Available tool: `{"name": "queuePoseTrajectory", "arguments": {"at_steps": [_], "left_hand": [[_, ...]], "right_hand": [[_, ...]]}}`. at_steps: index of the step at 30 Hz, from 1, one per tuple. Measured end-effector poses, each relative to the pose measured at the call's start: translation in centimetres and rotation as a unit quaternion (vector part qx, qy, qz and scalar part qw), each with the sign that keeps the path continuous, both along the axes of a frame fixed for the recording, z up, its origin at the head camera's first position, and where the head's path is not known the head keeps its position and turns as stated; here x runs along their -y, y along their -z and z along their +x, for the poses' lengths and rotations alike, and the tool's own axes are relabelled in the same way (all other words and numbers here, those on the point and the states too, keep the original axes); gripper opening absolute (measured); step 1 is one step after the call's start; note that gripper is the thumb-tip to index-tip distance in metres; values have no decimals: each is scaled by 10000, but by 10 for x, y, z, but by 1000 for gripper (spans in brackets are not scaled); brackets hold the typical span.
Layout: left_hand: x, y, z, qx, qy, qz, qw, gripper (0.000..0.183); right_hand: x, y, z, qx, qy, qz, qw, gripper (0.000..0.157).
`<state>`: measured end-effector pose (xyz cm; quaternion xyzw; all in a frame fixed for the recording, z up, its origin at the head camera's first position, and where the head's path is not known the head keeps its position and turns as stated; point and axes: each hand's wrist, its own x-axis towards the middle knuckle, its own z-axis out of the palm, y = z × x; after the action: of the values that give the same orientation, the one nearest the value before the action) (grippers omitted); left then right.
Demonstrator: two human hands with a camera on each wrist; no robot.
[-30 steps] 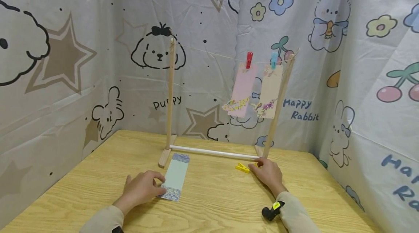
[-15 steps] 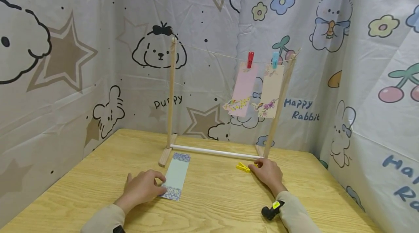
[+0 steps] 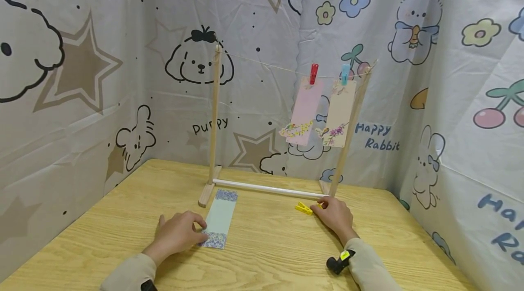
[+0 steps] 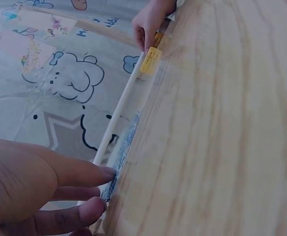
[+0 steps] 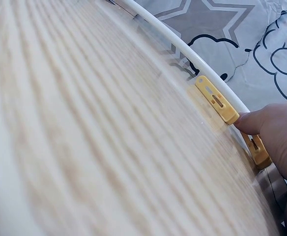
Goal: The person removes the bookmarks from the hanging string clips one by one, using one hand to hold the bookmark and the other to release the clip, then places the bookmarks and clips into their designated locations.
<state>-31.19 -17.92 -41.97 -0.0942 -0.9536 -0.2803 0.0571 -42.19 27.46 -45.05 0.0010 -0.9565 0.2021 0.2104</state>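
Observation:
On the table lies a pale green paper bookmark [image 3: 221,217] with blue lace-patterned ends. My left hand [image 3: 180,234] is at its near left corner, thumb and index finger pinching the edge. Farther right, my right hand [image 3: 335,218] holds a yellow clothespin [image 5: 255,150] between thumb and fingers, which partly hide it. Just left of that thumb tip, a second yellow clothespin [image 3: 304,208] lies on the table. From a string hang a pink bookmark [image 3: 304,109] under a red clothespin [image 3: 314,74] and a cream bookmark [image 3: 339,113] under a light blue clothespin [image 3: 345,75].
The string spans a wooden stand, whose left post [image 3: 214,118] and right post [image 3: 352,132] rise from feet on the table. A white rod [image 3: 266,188] joins them low down, behind both hands. Patterned curtains [image 3: 254,100] enclose the table [image 3: 262,259].
Both hands keep their places on the bookmark and the clothespin. Only the head view has shifted very slightly.

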Motion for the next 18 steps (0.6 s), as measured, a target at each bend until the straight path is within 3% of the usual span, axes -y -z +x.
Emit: {"name": "queuePoseTrajectory", "arguments": {"at_steps": [18], "left_hand": [[1, 1, -3, 105, 69, -7, 9999, 20]], "right_hand": [[0, 0, -1, 80, 10, 39, 10000, 43]]}}
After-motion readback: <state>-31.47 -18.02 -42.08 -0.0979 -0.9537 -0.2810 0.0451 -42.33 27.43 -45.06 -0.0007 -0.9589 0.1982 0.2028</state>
